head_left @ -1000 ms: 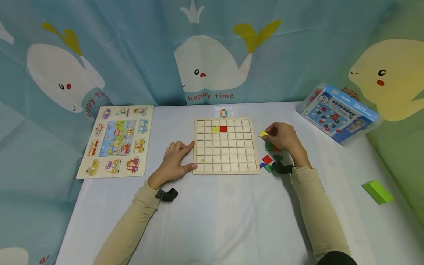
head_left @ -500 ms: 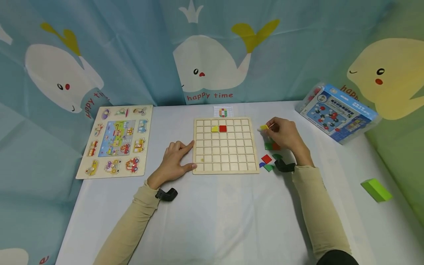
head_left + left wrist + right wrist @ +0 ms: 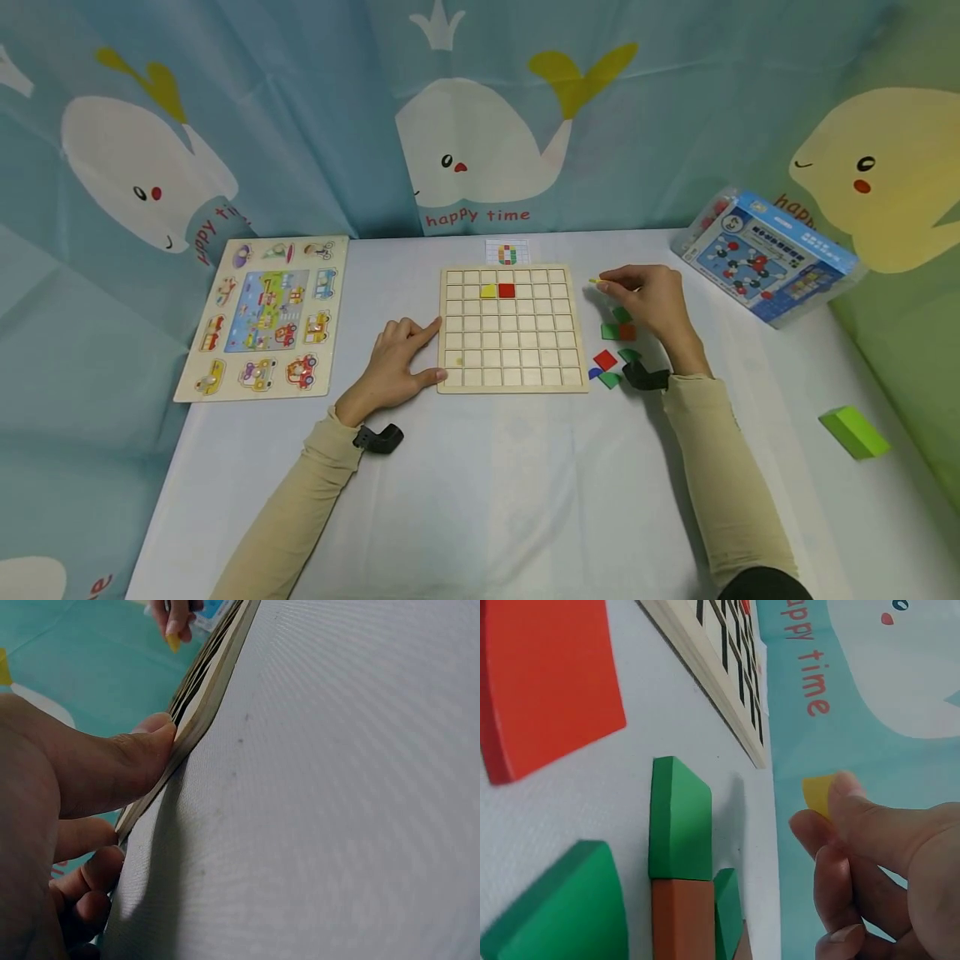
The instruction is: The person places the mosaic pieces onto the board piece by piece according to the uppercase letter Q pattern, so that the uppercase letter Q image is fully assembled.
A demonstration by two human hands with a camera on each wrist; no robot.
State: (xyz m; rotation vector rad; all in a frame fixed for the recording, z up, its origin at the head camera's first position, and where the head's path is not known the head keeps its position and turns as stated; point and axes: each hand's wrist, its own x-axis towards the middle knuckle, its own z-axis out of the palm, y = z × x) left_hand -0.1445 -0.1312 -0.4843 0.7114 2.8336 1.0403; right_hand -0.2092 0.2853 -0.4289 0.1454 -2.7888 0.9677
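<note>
In the head view a wooden grid board point(image 3: 510, 341) lies mid-table, with a yellow tile point(image 3: 488, 291) and a red tile point(image 3: 506, 291) side by side in its second row. My left hand point(image 3: 401, 358) holds thumb and forefinger against the board's left edge. The left wrist view shows that thumb point(image 3: 127, 761) pressed on the rim. Right of the board, my right hand point(image 3: 651, 304) pinches another yellow tile point(image 3: 817, 793) between thumb and fingertips, above the tabletop. Below that hand lie a green piece point(image 3: 622, 315), a green tile point(image 3: 610, 332) and an orange tile point(image 3: 627, 332) touching it.
More loose pieces, among them a red tile point(image 3: 605, 360) and a blue piece point(image 3: 595, 373), lie right of the board. A pattern card point(image 3: 491, 252) is behind it. A picture puzzle point(image 3: 255, 385) stands left, a blue box point(image 3: 765, 258) and green block point(image 3: 855, 433) right.
My right hand has moved slightly toward the back with the yellow tile, which now shows edge-on in the head view. A green piece beneath the hand has come into sight. The left hand stays put.
</note>
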